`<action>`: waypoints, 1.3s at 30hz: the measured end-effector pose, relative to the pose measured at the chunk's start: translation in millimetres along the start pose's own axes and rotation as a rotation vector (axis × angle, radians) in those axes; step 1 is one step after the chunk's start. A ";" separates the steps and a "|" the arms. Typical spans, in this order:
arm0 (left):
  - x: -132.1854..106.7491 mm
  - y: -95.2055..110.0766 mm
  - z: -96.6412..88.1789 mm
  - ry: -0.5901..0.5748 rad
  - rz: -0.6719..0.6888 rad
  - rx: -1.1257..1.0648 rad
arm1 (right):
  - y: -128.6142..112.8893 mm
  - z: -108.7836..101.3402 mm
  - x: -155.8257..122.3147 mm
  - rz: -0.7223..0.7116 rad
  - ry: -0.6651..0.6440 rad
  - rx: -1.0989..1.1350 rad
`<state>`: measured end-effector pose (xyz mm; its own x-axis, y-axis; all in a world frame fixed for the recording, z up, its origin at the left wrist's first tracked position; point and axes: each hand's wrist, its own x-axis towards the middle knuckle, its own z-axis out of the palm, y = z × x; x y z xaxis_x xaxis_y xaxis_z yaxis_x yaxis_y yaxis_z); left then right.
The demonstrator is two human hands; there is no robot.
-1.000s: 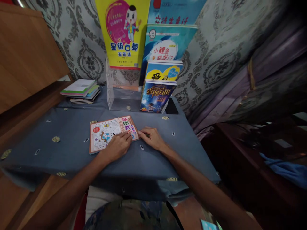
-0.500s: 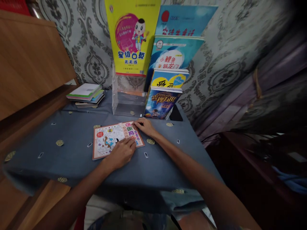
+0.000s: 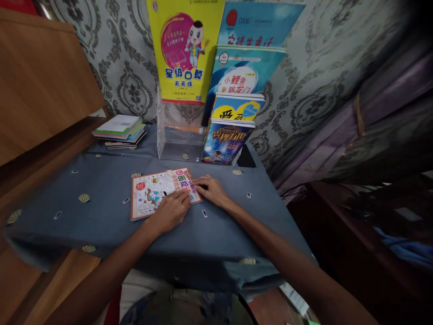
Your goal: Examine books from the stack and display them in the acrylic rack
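Observation:
A thin book [image 3: 154, 195] with an orange border, a cartoon figure and coloured characters on its cover lies closed and flat on the table. My left hand [image 3: 173, 207] rests across its lower right part, palm down, with the fingers lying on the cover and hiding some of the print. On the book's right edge is my right hand [image 3: 210, 188], its fingers bent and closed together at the margin. The thumb of that hand is mostly hidden.
Behind the book stands a clear plastic rack [image 3: 179, 152] holding a yellow workbook [image 3: 182, 83] and several blue-toned books [image 3: 226, 140]. A black phone-like slab [image 3: 246, 157] lies beside it. Several stacked books [image 3: 120, 131] sit at the back left of the cloth-covered table [image 3: 101, 216].
My right hand has slid from the book's top right corner down along its right edge. My left hand stays on the cover. The view has shifted slightly.

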<state>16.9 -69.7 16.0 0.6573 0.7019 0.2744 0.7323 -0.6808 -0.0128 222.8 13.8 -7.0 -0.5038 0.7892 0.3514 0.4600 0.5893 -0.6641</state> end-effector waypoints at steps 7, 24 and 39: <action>-1.3 1.6 0.6 0.020 -0.016 -0.055 | -33.6 -2.3 -62.0 -0.025 -0.015 -0.179; -56.3 -69.0 -65.3 -0.351 -0.509 0.156 | -33.7 -12.9 -2.4 0.136 -0.131 -0.667; -83.5 -37.3 -38.7 -0.226 -0.385 0.144 | -18.6 23.9 63.4 0.075 -0.124 -0.579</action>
<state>-72.2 -111.0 30.8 0.3436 0.9366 0.0692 0.9372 -0.3373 -0.0884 164.8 48.8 11.8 -0.5199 0.8267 0.2150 0.8040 0.5586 -0.2038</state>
